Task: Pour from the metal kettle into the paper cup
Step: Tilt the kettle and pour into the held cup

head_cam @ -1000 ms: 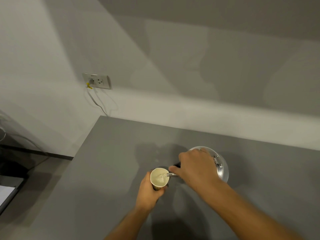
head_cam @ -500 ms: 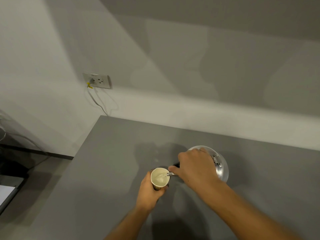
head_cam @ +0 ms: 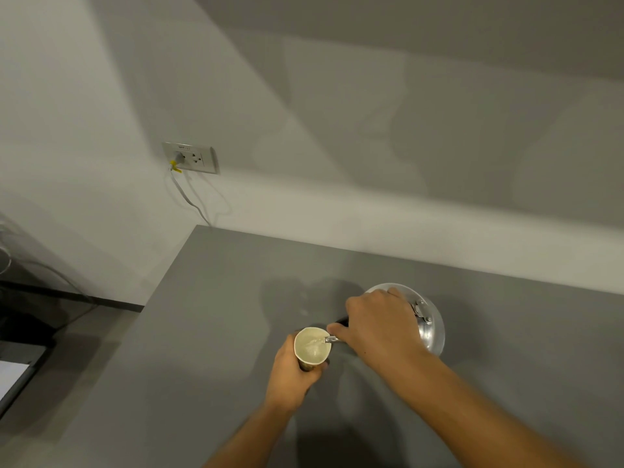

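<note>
The paper cup stands on the grey table, white inside with liquid in it. My left hand is wrapped around its side. The round shiny metal kettle is tilted toward the cup, and its thin spout reaches over the cup's right rim with a stream running in. My right hand grips the kettle's handle from above and hides most of the kettle's top.
The table meets a white wall at the back. A wall socket with a plugged cable sits up left. Left of the table's edge are a dark floor and a dark object.
Both hands, the cup and the kettle hold nearly the same place. The liquid in the cup stands a little higher than before.
</note>
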A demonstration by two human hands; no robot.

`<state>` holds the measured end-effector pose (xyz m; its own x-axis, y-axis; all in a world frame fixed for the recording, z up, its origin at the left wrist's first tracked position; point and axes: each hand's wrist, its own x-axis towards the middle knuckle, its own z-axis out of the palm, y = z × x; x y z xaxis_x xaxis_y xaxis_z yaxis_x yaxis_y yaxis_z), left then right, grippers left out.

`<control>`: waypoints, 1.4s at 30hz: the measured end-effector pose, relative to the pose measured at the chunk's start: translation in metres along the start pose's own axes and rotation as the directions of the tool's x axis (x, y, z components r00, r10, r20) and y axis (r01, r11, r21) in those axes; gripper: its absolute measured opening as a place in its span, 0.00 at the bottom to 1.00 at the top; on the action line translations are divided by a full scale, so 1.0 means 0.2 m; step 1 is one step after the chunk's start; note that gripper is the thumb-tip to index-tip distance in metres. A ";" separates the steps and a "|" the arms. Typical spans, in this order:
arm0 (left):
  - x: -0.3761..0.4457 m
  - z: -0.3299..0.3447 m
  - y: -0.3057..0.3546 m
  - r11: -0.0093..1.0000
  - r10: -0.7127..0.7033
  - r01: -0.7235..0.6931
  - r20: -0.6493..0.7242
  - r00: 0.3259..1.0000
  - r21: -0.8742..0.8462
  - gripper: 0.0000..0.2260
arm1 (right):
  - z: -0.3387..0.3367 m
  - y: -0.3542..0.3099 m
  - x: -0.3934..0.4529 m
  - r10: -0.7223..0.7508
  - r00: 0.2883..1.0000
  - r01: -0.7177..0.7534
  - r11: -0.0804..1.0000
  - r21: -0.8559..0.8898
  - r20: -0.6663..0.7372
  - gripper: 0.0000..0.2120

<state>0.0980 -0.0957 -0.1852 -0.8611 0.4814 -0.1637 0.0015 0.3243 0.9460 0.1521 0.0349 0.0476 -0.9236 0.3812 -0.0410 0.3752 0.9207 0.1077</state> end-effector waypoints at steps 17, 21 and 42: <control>0.00 0.01 -0.01 1.000 -0.021 0.021 0.000 1.000 0.005 0.27 | 0.01 0.00 0.00 0.001 1.000 -0.001 1.000 -0.022 -0.011 0.20; 0.01 0.00 0.00 1.000 -0.021 0.021 -0.001 1.000 0.011 0.28 | 0.01 0.00 0.00 0.003 1.000 -0.004 1.000 -0.023 -0.022 0.21; -0.05 -0.04 0.08 0.999 -0.021 0.021 0.005 1.000 0.026 0.27 | 0.06 0.23 -0.04 0.201 0.967 -0.247 0.886 0.391 0.155 0.26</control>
<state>0.1020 -0.1021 -0.1661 -0.8585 0.4782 -0.1851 -0.0035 0.3555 0.9347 0.1768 0.0747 0.0411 -0.8057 0.5668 -0.1718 0.5915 0.7549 -0.2832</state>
